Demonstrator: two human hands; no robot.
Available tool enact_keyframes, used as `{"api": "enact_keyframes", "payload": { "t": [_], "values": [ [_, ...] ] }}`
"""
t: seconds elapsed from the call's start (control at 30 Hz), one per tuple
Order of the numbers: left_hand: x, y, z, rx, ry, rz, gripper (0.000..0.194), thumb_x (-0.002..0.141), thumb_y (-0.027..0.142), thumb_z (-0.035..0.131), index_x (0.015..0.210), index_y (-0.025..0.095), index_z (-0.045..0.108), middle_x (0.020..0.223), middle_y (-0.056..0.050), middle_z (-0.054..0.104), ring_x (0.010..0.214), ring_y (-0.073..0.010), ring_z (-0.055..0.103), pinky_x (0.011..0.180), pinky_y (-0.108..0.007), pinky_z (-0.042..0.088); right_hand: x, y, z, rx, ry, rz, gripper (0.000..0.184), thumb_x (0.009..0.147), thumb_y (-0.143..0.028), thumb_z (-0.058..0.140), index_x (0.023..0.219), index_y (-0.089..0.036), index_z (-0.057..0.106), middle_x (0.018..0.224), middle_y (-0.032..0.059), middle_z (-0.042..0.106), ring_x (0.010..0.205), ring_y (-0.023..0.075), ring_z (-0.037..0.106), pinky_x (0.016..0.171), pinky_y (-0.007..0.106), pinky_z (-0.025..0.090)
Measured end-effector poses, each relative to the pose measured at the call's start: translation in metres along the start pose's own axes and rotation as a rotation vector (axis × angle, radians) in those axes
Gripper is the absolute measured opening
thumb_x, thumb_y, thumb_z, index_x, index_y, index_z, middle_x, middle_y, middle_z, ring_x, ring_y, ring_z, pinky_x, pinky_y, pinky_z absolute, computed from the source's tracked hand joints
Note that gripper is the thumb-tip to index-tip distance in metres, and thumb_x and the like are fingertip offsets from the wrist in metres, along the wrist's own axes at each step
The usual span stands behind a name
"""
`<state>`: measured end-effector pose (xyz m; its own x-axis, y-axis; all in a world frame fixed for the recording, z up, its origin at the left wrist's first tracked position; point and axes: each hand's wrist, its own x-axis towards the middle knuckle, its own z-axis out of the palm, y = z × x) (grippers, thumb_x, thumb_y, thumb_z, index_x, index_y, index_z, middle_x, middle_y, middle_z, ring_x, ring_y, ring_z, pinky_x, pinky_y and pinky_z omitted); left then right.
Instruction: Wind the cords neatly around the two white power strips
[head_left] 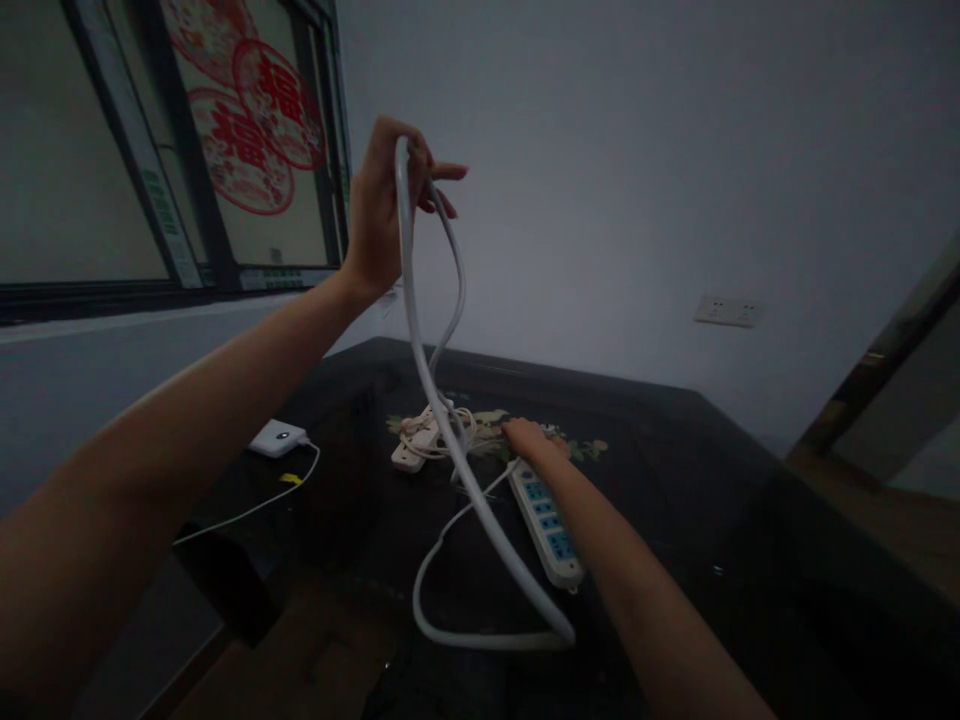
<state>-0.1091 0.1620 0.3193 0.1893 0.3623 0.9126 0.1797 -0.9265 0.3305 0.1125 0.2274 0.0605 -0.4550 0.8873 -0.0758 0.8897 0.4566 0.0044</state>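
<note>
High in front of the wall, my left hand (pixel 386 200) is closed around a thick white cable (pixel 439 400), its other fingers partly stretched out. The cable hangs from that hand in a long loop down to the dark table and bends back near its front edge. A white power strip (pixel 544 525) with blue sockets lies slanting on the tabletop. My right hand (pixel 532 442) grips its far end, where a cord comes out; its fingertips are mostly hidden. Left of it lies a second white power strip (pixel 420 440) with its cord coiled over it.
The dark glossy table (pixel 645 480) has a floral pattern in its middle. On its left sits a white box-shaped device (pixel 277 438) with a thin cord, near a small yellow piece (pixel 291 479). A wall socket (pixel 726 310) is on the right, a window (pixel 247 130) on the left.
</note>
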Motion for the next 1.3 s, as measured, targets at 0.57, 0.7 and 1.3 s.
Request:
{"api": "enact_keyframes", "payload": {
  "t": [0.57,0.7,1.3],
  "values": [
    [0.014,-0.096,-0.008,-0.228,-0.297,-0.311,0.041,0.081,0.053,0.059,0.108,0.023,0.054,0.063,0.006,0.064,0.068,-0.0075,0.047,0.068,-0.026,0.045,-0.092,0.102,0.040,-0.055,-0.100,0.355,0.035,0.095,-0.026,0.034,0.119,-0.012,0.055,0.118,0.0219,0.062,0.106,0.0296,0.062,0.082,0.039,0.047],
    [0.011,-0.100,0.012,-0.305,-0.337,-0.427,0.044,0.077,0.054,0.062,0.110,0.026,0.053,0.061,0.008,0.061,0.065,-0.0070,0.048,0.069,-0.026,0.045,-0.139,0.122,0.043,-0.041,-0.147,0.437,0.030,0.091,-0.025,0.040,0.111,-0.011,0.059,0.115,0.0200,0.064,0.103,0.0288,0.064,0.078,0.036,0.048],
    [-0.014,-0.007,0.115,-0.588,-0.569,-0.558,0.045,0.086,0.040,0.056,0.125,0.018,0.057,0.075,-0.004,0.061,0.071,-0.0123,0.056,0.073,-0.028,0.045,-0.181,-0.074,-0.132,-0.162,1.104,-0.698,0.028,0.090,-0.011,0.046,0.111,-0.021,0.063,0.114,0.0072,0.066,0.112,0.0215,0.055,0.097,0.041,0.041]
  ]
}}
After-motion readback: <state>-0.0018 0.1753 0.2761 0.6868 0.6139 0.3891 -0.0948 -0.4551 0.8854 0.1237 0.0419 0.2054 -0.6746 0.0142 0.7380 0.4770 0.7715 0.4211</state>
